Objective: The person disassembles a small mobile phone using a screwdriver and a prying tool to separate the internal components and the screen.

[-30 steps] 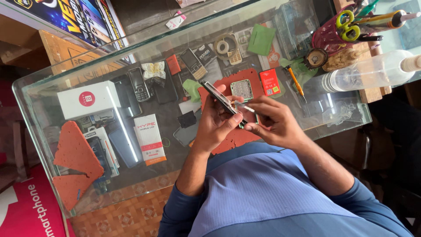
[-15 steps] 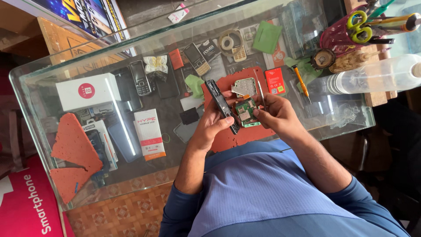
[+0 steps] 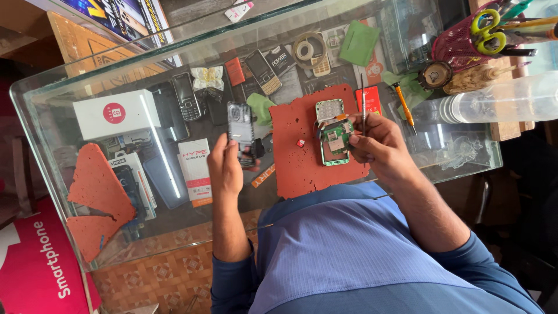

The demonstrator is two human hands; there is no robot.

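Green phone circuit board (image 3: 335,141) lies on the red work mat (image 3: 296,168) under my right hand (image 3: 378,145), whose fingers pinch a thin screwdriver (image 3: 362,102). My left hand (image 3: 228,168) clamps the grey phone housing (image 3: 240,129). A slipped tip could gouge the board.

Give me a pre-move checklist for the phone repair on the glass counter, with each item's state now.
1. Left hand grips the grey phone housing: ok.
2. Right hand holds the thin tool: ok.
3. Green circuit board lies on the red mat: ok.
4. Small loose part is on the mat: ok.
5. Board free of its frame: cannot tell.
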